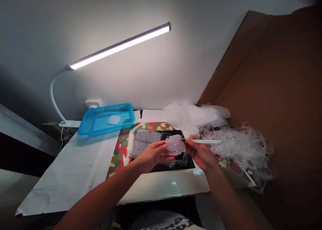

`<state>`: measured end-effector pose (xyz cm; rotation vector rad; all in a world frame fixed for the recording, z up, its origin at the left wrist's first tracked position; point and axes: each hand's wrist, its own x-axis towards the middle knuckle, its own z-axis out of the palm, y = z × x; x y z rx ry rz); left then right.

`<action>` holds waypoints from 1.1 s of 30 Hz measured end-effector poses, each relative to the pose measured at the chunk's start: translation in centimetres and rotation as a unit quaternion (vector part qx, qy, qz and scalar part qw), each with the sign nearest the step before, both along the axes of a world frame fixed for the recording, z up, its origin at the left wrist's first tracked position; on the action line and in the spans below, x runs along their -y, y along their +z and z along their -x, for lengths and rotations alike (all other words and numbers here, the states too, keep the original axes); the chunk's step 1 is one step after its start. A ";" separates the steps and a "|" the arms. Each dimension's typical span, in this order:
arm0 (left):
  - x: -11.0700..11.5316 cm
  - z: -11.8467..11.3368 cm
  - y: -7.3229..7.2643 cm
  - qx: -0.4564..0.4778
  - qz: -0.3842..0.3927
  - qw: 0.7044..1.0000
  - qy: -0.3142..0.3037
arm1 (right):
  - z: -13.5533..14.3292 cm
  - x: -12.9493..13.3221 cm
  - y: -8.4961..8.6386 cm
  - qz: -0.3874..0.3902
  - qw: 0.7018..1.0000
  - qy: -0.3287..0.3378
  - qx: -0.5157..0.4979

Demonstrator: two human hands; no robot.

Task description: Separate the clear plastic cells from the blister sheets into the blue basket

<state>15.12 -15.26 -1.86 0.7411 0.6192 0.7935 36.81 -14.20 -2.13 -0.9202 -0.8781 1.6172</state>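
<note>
A translucent moulded piece (175, 145) is raised above the black mat (153, 167), pinched at its left edge by my left hand (153, 156), whose fingers extend behind it. My right hand (200, 153) grips a thin white-handled tool (207, 141), its dark tip at the piece's upper right edge. Some right-hand fingers are hidden behind the piece. Several similar translucent pieces (141, 135) lie on the mat to the left of and beneath my hands.
A blue perforated basket (107, 132) with one translucent piece (114, 119) stands at the back left. Tangled clear trimmings (241, 149) and white plastic bags (186, 114) lie to the right. A lit bar lamp (120, 46) hangs above; brown cardboard (271, 85) rises at right.
</note>
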 end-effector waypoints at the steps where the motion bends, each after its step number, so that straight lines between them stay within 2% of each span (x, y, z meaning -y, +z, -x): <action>1: 0.4 0.2 0.3 0.001 0.009 1.000 -0.003 | 0.0 0.2 0.2 -0.001 1.000 0.003 0.005; 6: 1.2 0.5 1.0 0.002 0.037 0.999 -0.005 | 0.2 0.9 0.7 0.006 1.000 0.006 0.007; 16: 0.6 0.5 -0.2 0.003 0.028 0.999 0.019 | 0.5 0.4 -0.7 0.007 0.999 0.035 0.037; 19: 0.6 0.9 -0.7 -0.025 -0.018 0.999 0.014 | 0.7 0.0 -0.9 -0.014 0.996 0.029 0.082; 21: 0.8 1.5 -1.7 -0.118 -0.116 0.986 0.028 | 1.0 -0.2 -1.2 -0.082 0.981 -0.040 0.172; 22: 1.0 1.8 -2.4 -0.194 -0.193 0.961 0.037 | 1.2 -0.3 -1.4 -0.126 0.960 -0.084 0.235; 23: 1.3 2.3 -3.3 -0.280 -0.282 0.917 0.041 | 1.5 -0.3 -1.8 -0.170 0.931 -0.116 0.301; 24: 1.7 2.7 -4.2 -0.365 -0.369 0.854 0.037 | 1.9 -0.2 -2.3 -0.207 0.902 -0.124 0.359; 26: 2.7 3.6 -6.1 -0.489 -0.502 0.714 0.006 | 2.7 0.2 -3.6 -0.255 0.864 -0.062 0.429; 27: 3.1 4.0 -6.9 -0.525 -0.541 0.658 -0.012 | 3.0 0.5 -4.3 -0.270 0.857 -0.014 0.439; 28: 3.6 4.4 -7.5 -0.548 -0.565 0.616 -0.026 | 3.3 0.9 -5.0 -0.281 0.852 0.031 0.440; 30: 4.2 4.8 -8.2 -0.573 -0.590 0.568 -0.037 | 3.6 1.5 -6.0 -0.299 0.844 0.083 0.437; 33: 4.5 5.1 -8.2 -0.581 -0.599 0.549 -0.039 | 3.6 2.0 -6.7 -0.315 0.832 0.099 0.445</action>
